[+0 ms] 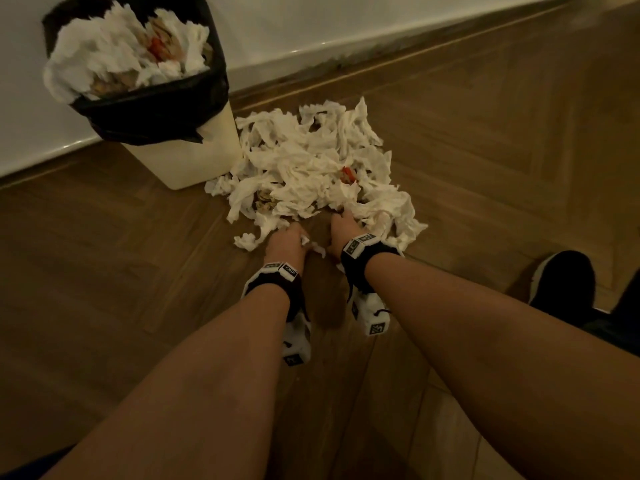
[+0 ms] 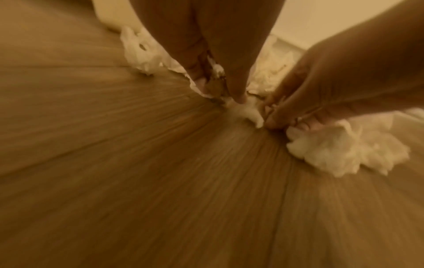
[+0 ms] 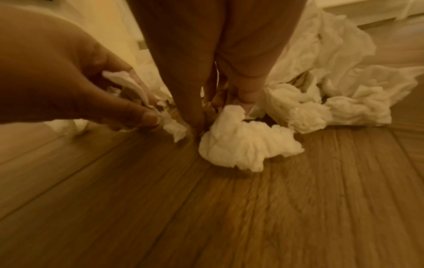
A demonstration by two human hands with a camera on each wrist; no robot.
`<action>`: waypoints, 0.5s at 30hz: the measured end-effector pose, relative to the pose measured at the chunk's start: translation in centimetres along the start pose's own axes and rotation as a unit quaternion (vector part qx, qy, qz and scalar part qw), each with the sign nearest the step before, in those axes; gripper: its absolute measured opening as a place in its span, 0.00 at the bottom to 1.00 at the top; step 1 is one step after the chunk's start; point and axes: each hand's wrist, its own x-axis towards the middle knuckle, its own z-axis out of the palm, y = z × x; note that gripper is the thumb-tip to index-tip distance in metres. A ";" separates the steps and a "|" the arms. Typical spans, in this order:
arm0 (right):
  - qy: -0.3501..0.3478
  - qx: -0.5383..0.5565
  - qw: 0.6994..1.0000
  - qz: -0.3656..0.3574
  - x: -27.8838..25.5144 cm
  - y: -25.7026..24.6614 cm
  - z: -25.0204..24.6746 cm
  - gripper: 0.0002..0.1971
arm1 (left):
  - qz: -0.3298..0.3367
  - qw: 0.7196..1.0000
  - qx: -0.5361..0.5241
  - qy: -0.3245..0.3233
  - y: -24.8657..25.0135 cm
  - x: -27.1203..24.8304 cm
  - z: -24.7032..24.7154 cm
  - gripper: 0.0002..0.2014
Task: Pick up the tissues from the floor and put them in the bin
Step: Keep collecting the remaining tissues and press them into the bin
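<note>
Both hands are at the near edge of the tissues (image 1: pixel 311 164), piled on the floor (image 1: pixel 121 254) beside the full bin (image 1: pixel 194 161). Your left hand (image 1: pixel 285 242) pinches a scrap and your right hand (image 1: pixel 344 225) curls round a wad; gather deeper and compress before lifting.

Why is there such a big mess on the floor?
A heap of crumpled tissues lies spilled on the wooden floor beside the bin, which is already stuffed to the top. Both hands are grabbing tissues at the heap's near edge.

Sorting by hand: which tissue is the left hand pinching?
The small scrap between the two hands; the left hand pinches it. The bigger wad sits at the right hand.
</note>
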 end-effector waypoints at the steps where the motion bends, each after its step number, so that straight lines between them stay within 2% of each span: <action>1: 0.004 0.007 1.000 0.004 -0.1 0.3 0.2 0.22 | -0.004 1.000 -0.016 0.011 0.0 0.0 -0.1 0.13; 5: 0.022 0.014 1.000 0.016 -0.3 1.0 0.0 0.18 | 0.006 0.994 -0.027 0.107 0.1 -0.2 -0.7 0.17; 8: 0.013 0.012 1.000 0.006 -0.5 1.0 -0.3 0.09 | 0.002 0.988 -0.095 0.121 0.2 0.0 -1.3 0.17; 10: 0.024 0.000 1.000 -0.016 -0.6 0.9 -0.2 0.07 | -0.004 0.983 -0.132 0.126 0.2 0.2 -1.6 0.16; 13: 0.055 0.031 0.996 -0.057 -0.9 0.4 0.5 0.19 | -0.031 0.975 -0.171 0.136 0.0 0.2 -2.1 0.16; 15: 0.045 0.021 0.995 -0.090 -1.1 -0.5 1.3 0.20 | -0.047 0.966 -0.202 0.153 -0.2 0.0 -2.4 0.17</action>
